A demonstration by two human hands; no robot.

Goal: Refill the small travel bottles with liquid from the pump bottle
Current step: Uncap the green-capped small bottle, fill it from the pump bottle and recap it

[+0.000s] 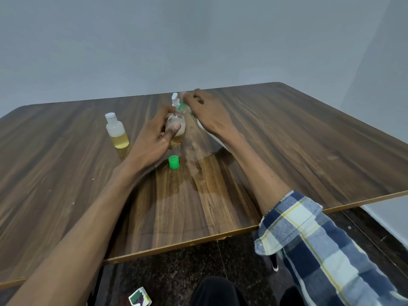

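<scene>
Gripping clear uncapped travel bottle (176, 129), yellow liquid low: left hand (154, 138); right hand (207, 111) fingers curled on pump bottle (175, 100).

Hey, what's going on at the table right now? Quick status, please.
Left hand grips open travel bottle. Right hand on pump bottle. Green cap off, on table. White-capped bottle stands apart. Nothing in the way.

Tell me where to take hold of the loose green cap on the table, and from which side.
Pinch the green cap across its round side wall, coming straight down from above. It sits apart on the table, just on the near side of the left hand, which holds the open small bottle. It is short, so a side approach leaves little wall to grip.
</scene>
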